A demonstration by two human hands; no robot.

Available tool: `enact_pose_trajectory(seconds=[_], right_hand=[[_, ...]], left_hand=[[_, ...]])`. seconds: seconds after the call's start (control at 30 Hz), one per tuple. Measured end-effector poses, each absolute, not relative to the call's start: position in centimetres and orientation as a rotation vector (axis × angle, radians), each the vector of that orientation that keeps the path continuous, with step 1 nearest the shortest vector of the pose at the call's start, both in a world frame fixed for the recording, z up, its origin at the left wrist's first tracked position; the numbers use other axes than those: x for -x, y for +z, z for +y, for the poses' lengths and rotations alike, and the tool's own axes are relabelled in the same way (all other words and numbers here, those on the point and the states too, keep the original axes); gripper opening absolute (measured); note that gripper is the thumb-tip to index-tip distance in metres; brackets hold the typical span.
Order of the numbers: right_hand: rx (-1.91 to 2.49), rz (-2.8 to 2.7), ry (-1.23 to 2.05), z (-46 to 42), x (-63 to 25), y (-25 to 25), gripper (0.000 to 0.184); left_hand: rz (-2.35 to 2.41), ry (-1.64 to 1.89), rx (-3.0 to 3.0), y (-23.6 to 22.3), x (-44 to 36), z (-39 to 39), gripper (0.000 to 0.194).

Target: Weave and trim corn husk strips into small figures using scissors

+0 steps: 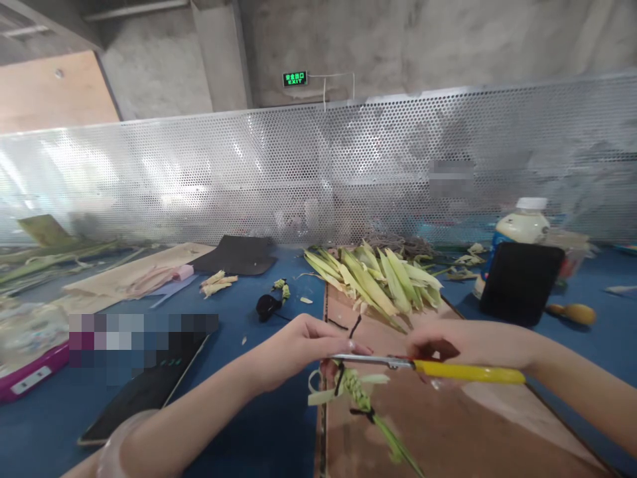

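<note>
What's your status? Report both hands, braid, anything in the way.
Right grip on yellow-handled scissors. Left grip at upper end of green braid. Braid bears dark ties. Leaf pile beyond hands, not between them.

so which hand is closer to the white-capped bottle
Right. The right hand, holding the scissors, is in front and left of the bottle; the left hand is farther left, at the braided piece.

Yellow-handled, silver-bladed scissors (440, 369) point leftward just beside the upper end of a slanting, pale-green braid (354, 390) bound with black ties (367, 414)
</note>
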State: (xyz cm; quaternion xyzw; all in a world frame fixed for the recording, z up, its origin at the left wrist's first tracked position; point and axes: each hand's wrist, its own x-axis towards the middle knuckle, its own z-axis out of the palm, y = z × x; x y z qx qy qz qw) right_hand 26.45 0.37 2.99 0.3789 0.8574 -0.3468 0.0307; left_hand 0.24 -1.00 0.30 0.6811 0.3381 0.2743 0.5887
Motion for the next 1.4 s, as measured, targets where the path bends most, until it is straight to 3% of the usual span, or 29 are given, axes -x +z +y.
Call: enact_pose_trajectory(seconds=[0.63, 1.4], right_hand=[[-1.237, 2.677, -0.806, -0.40, -26.10, 3.25, 0.040], [-1.203, 2.770, -0.742, 0.04, -26.42, 2.64, 0.041]], left_hand=[[0.789, 0.651, -1.548, 0.19, -0.26, -0.92, 0.025], [0.794, 0.649, -1.601, 0.39, -0.28, -1.10, 0.026]])
